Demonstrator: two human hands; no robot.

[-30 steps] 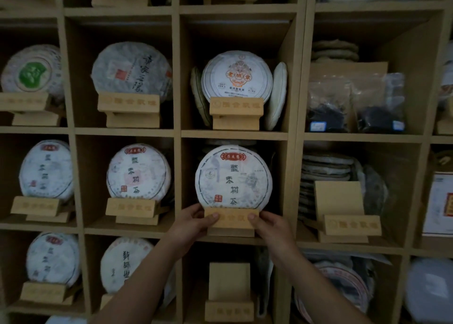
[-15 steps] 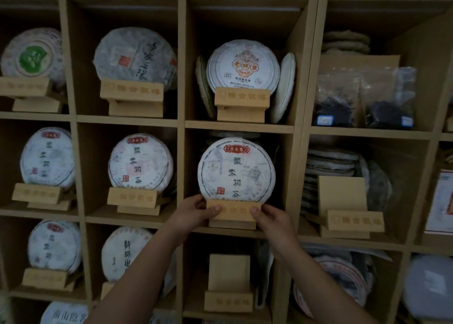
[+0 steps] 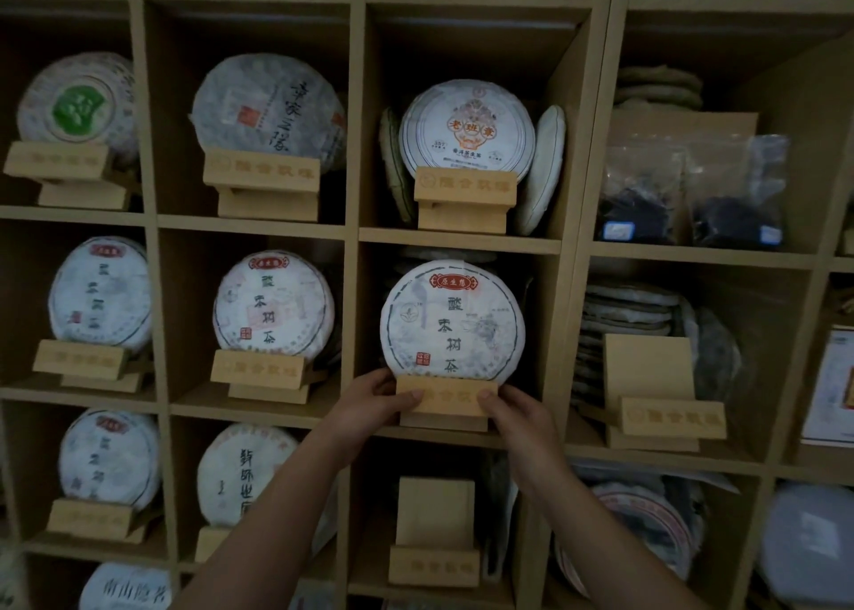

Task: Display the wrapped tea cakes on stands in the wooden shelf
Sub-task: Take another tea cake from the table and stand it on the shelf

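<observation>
Here, the left hand [image 3: 376, 404] and right hand [image 3: 517, 418] grip the wooden stand [image 3: 446, 399], fingers clamped on its ends; the wrapped tea cake [image 3: 452, 320] stands upright on it in the wooden shelf [image 3: 353, 235]. Step: seating the stand. Next: probably squaring, then releasing.

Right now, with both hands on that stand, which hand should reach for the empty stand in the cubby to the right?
Right. The right hand sits on the side of the held stand nearer the empty stand, with open shelf between. The left hand would probably have to cross the tea cake.
</observation>
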